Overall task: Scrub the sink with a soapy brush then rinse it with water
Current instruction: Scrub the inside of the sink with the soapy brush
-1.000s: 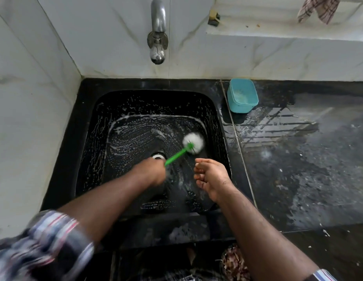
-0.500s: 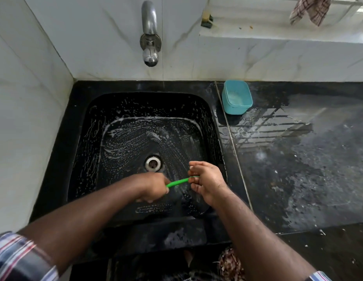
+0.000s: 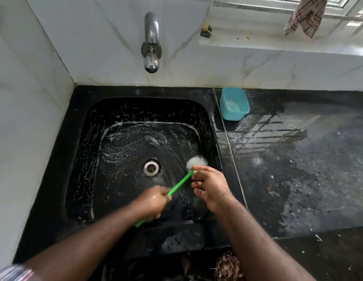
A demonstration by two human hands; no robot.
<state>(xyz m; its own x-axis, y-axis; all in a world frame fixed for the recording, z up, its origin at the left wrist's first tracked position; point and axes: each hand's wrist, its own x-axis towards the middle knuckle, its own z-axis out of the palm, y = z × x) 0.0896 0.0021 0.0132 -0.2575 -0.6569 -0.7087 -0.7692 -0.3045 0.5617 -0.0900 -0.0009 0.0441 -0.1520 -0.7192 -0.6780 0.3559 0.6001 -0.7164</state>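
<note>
Head view: the left hand (image 3: 154, 201) grips the green-handled, white-bristled brush (image 3: 180, 183), bristles low on the right side of the suds-streaked black rectangular sink (image 3: 81, 159), near the round steel drain (image 3: 151, 168). The right hand (image 3: 212, 188) hangs w/ fingers loosely curled beside the handle (contact unclear). On the wet black counter (image 3: 298, 179), a teal plastic tub (image 3: 234, 104) holds pale soapy liquid.

The sink (image 3: 205, 126) is a black, square basin with rounded corners, streaked with soapy foam over its floor and walls. The brush (image 3: 179, 184), green-handled with a white bristle head, slants across the basin's near right corner, head just right of the drain (image 3: 151, 168).
</note>
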